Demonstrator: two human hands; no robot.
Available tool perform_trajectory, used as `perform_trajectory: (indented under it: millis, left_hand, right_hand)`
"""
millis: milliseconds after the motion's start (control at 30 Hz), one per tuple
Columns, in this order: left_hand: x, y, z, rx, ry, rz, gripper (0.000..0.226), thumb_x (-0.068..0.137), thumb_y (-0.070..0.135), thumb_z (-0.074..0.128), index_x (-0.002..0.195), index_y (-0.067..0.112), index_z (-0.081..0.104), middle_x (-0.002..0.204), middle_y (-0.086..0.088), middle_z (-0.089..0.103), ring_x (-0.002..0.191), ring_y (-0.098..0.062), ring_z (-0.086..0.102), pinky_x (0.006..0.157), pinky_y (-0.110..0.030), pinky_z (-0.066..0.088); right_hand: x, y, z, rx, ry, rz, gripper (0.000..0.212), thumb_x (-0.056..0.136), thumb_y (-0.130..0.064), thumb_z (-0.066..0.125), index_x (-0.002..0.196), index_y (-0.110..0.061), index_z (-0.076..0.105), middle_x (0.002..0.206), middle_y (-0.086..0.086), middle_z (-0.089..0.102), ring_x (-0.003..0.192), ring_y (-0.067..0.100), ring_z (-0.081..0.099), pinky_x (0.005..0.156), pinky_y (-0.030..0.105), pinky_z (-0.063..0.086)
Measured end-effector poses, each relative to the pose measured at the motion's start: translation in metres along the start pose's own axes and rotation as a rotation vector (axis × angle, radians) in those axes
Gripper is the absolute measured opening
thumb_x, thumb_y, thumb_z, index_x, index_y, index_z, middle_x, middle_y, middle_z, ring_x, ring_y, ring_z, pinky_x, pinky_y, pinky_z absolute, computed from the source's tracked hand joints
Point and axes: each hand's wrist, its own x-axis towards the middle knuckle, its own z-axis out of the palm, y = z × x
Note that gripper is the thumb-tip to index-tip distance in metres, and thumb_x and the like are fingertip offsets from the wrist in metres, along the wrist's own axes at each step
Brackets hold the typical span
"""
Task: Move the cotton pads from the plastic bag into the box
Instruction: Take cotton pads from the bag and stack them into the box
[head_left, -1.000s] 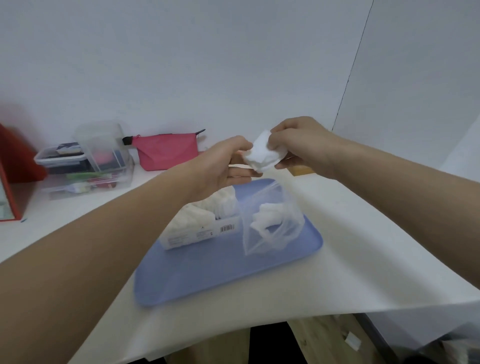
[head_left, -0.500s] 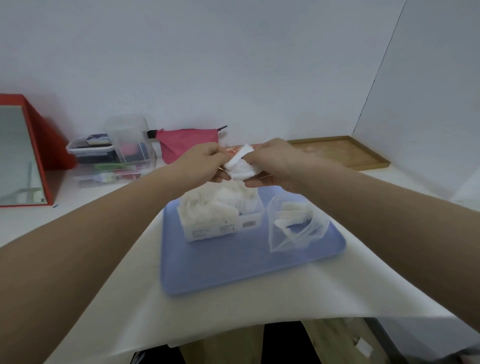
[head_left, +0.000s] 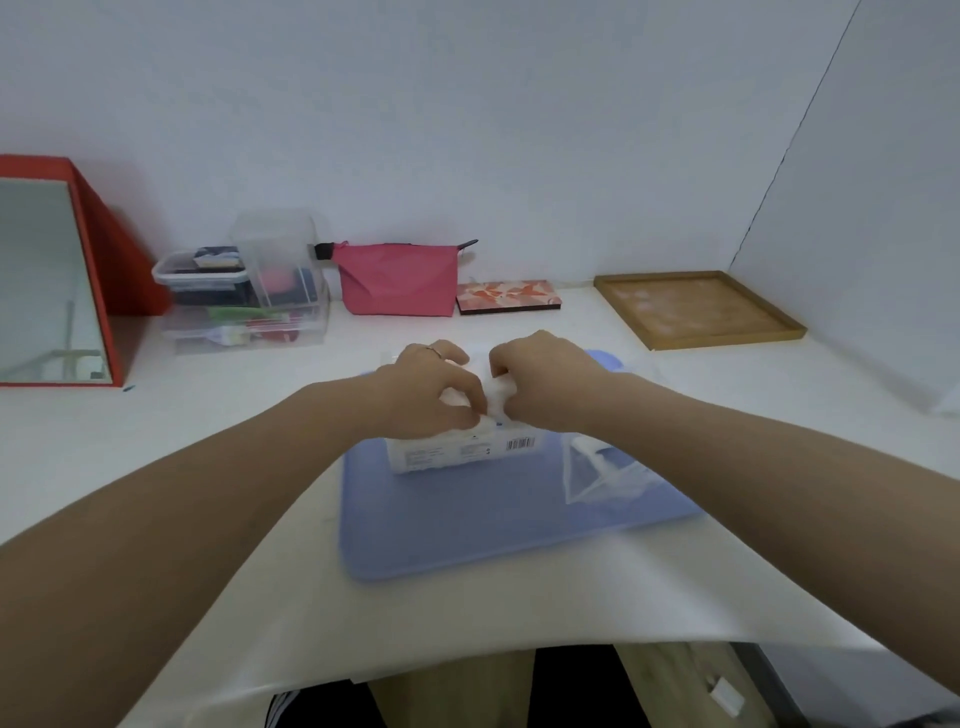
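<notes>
Cotton pads (head_left: 496, 402) sat pinched between both hands, left hand (head_left: 426, 389) and right hand (head_left: 540, 384), right over the box (head_left: 462, 452) on the blue tray (head_left: 467, 535). Pressing them down flat before letting go would probably seat them best. More pads waited in the plastic bag (head_left: 608, 475) just beside the box.

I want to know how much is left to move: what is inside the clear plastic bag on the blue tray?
Inside the clear plastic bag on the blue tray, some white cotton pads show through. The right forearm covers the bag's upper part, so their number is hidden.
</notes>
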Motion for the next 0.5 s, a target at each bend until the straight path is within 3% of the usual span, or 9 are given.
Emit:
perform_trajectory:
  millis: [167, 267, 333, 433, 500]
  left_hand:
    - [-0.006, -0.002, -0.004, -0.054, -0.016, 0.021, 0.024, 0.086, 0.035, 0.070, 0.085, 0.059, 0.065, 0.150, 0.005, 0.034, 0.143, -0.016, 0.025, 0.112, -0.045, 0.032]
    - [-0.008, -0.005, -0.002, -0.047, 0.004, 0.022, 0.023, 0.074, 0.048, 0.071, 0.091, 0.060, 0.061, 0.144, 0.005, 0.040, 0.140, -0.015, 0.031, 0.110, -0.046, 0.036]
    - [-0.009, -0.009, 0.001, 0.043, 0.049, -0.012, 0.046, 0.056, 0.061, 0.068, 0.100, 0.058, 0.054, 0.138, 0.008, 0.043, 0.134, -0.018, 0.036, 0.107, -0.046, 0.038]
    - [-0.012, -0.014, 0.007, 0.195, 0.095, -0.129, 0.070, 0.061, 0.063, 0.075, 0.118, 0.041, 0.040, 0.139, 0.006, 0.033, 0.128, -0.023, 0.032, 0.106, -0.046, 0.031]
    - [-0.012, -0.016, 0.013, 0.174, 0.116, -0.151, 0.077, 0.065, 0.062, 0.077, 0.123, 0.034, 0.036, 0.137, 0.003, 0.033, 0.125, -0.023, 0.034, 0.102, -0.044, 0.037]
  right_hand:
    - [0.006, -0.007, 0.010, 0.006, 0.027, 0.097, 0.018, 0.084, -0.013, 0.059, 0.102, -0.012, 0.058, 0.092, 0.007, 0.055, 0.079, 0.024, 0.054, 0.061, 0.030, 0.041]
    - [0.008, -0.014, 0.020, 0.067, 0.018, 0.118, 0.010, 0.084, -0.018, 0.060, 0.092, -0.013, 0.056, 0.087, 0.004, 0.056, 0.076, 0.023, 0.057, 0.060, 0.030, 0.043]
    - [0.014, -0.017, 0.026, 0.121, -0.003, 0.155, 0.011, 0.081, -0.022, 0.061, 0.082, -0.015, 0.053, 0.080, 0.002, 0.056, 0.071, 0.021, 0.056, 0.057, 0.029, 0.043]
    - [0.017, -0.018, 0.026, 0.180, -0.028, 0.225, 0.020, 0.076, -0.021, 0.066, 0.069, -0.015, 0.048, 0.069, -0.001, 0.051, 0.061, 0.018, 0.051, 0.051, 0.026, 0.039]
    - [0.017, -0.019, 0.025, 0.217, -0.043, 0.248, 0.026, 0.076, -0.020, 0.066, 0.065, -0.015, 0.043, 0.066, -0.001, 0.048, 0.056, 0.015, 0.045, 0.049, 0.025, 0.035]
